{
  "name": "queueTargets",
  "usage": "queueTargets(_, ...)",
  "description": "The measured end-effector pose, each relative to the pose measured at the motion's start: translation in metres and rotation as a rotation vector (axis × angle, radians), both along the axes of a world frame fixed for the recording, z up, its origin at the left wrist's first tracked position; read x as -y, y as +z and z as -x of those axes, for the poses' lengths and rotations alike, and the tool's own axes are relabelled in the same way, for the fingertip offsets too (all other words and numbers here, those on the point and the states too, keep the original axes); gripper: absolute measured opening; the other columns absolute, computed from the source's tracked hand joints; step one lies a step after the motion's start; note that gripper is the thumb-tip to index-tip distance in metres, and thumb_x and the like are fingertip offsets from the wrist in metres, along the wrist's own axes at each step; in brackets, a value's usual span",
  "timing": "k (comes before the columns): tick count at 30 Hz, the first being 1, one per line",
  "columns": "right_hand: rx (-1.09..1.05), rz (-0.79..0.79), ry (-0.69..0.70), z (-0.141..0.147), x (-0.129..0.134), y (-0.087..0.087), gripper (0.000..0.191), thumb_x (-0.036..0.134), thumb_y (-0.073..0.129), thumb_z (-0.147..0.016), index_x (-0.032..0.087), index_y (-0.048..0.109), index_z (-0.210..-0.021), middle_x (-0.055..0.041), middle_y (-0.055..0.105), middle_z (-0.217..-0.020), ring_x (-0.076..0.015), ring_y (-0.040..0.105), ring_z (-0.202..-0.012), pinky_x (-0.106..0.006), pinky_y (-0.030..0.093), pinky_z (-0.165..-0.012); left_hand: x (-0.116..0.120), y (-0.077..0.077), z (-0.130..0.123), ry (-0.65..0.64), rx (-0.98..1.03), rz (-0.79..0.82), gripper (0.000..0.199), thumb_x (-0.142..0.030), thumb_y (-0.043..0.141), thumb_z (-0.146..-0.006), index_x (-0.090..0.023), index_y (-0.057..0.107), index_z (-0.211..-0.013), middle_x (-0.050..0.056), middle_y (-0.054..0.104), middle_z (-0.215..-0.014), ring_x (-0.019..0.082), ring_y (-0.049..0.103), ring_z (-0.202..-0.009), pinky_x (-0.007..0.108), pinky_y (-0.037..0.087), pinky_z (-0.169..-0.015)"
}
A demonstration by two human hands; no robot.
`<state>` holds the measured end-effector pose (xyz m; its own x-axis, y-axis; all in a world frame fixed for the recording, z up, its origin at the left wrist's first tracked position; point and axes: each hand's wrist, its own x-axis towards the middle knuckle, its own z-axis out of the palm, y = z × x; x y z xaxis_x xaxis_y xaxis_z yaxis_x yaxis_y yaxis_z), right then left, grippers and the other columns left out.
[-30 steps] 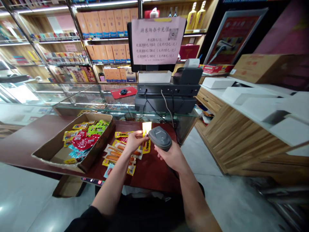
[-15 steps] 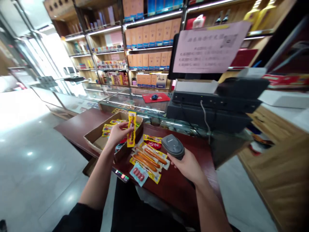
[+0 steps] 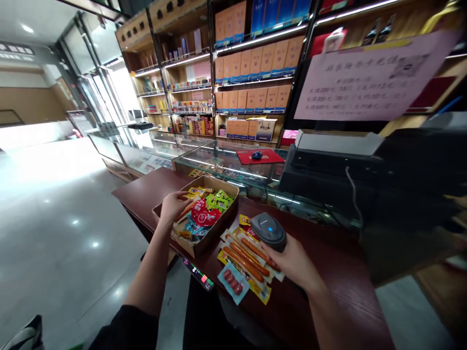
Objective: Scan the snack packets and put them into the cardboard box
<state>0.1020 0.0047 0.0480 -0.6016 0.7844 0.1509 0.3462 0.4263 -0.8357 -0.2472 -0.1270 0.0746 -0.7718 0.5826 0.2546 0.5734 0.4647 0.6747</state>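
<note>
My left hand [image 3: 172, 208] is at the left side of a cardboard box [image 3: 215, 238], its fingers closed on a slim packaged sausage [image 3: 187, 210] that they partly hide. Inside the box lie a red snack packet [image 3: 205, 213], green packets [image 3: 219, 199], a blue packet [image 3: 195, 227] and yellow packets. In my right hand [image 3: 292, 257] is a grey barcode scanner [image 3: 269, 230] with a blue light lit on top. Beneath the scanner, several packaged sausages [image 3: 248, 257] lie side by side on the brown tabletop [image 3: 310, 311], beside a pale blue pack of small red sausages [image 3: 233, 282].
A phone with a lit screen [image 3: 197, 274] lies at the table's front edge. Behind stands a glass counter [image 3: 204, 154] with a mouse [image 3: 257, 155] on a red mat. A black machine [image 3: 328, 175] with a cable stands at the right, below a pink paper sign [image 3: 361, 82].
My left hand has lowered the yellow packaged sausage from above the box's right edge to its left side. The scanner's blue light has come on. The view has shifted.
</note>
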Motion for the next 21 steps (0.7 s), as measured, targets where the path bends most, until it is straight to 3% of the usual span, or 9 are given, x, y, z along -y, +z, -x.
queueTargets(6, -0.019, -0.029, -0.063, -0.032, -0.01, -0.005, 0.03, 0.032, 0.067, -0.076, 0.016, 0.069, -0.102, -0.0084, 0.077, -0.091, -0.0255, 0.072, -0.086, -0.032, 0.054, -0.077, -0.054, 0.002, -0.087, -0.208, -0.009, 0.047, 0.037, -0.034, 0.07, -0.076, -0.023, 0.074, -0.111, 0.003, 0.077, -0.089, 0.019, 0.071, -0.08, 0.026, 0.052, -0.076)
queueTargets(12, -0.025, 0.062, -0.188, -0.083, -0.011, -0.013, 0.026, 0.037, 0.064, -0.079, 0.016, 0.067, -0.095, -0.0043, 0.072, -0.064, -0.0207, 0.069, -0.058, -0.029, 0.053, -0.06, -0.114, -0.034, -0.176, -0.501, -0.164, 0.137, 0.033, -0.031, 0.067, -0.081, -0.021, 0.073, -0.112, 0.006, 0.074, -0.1, 0.02, 0.068, -0.09, 0.028, 0.05, -0.085)
queueTargets(16, -0.016, 0.068, -0.286, -0.113, -0.009, -0.018, 0.023, 0.037, 0.064, -0.079, 0.017, 0.065, -0.088, -0.0042, 0.071, -0.064, -0.0194, 0.067, -0.056, -0.028, 0.052, -0.057, -0.144, -0.062, -0.2, -0.567, -0.342, 0.297, 0.035, -0.022, 0.056, -0.087, -0.02, 0.07, -0.119, 0.011, 0.068, -0.117, 0.027, 0.058, -0.114, 0.038, 0.045, -0.098)
queueTargets(21, -0.022, 0.102, -0.317, -0.137, -0.007, -0.031, 0.021, 0.033, 0.065, -0.078, 0.017, 0.064, -0.091, -0.0046, 0.073, -0.073, -0.0187, 0.07, -0.062, -0.027, 0.053, -0.058, -0.17, -0.078, -0.2, -0.541, -0.436, 0.593, 0.043, -0.014, 0.046, -0.088, -0.02, 0.063, -0.127, 0.017, 0.063, -0.125, 0.035, 0.051, -0.122, 0.07, 0.026, -0.104)
